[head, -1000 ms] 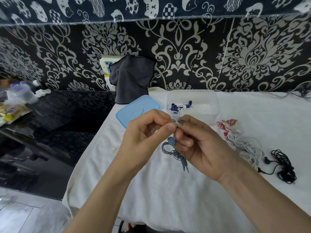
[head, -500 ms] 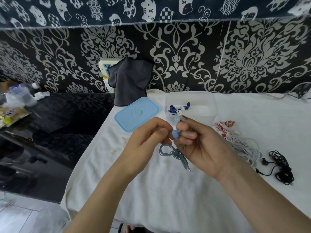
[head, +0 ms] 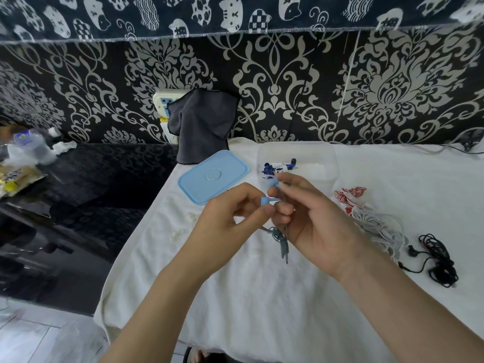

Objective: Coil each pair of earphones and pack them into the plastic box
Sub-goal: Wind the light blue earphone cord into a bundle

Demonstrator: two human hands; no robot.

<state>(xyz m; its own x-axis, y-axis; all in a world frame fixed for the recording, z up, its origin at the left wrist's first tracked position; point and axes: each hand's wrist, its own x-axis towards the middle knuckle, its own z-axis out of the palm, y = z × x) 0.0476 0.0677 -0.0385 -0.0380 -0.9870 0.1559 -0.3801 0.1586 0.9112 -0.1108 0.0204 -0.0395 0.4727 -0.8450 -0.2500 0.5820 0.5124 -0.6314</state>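
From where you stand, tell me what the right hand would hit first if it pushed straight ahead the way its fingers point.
Probably the clear plastic box: the right hand points up-left toward its near wall. Depth is unclear.

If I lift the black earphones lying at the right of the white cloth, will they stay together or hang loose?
The black earphones lie in a loose tangle of thin cord, so they would probably go floppy and partly unravel. One earbud already trails out to the left, so it would likely dangle. They look light, and the cord might catch on the cloth.
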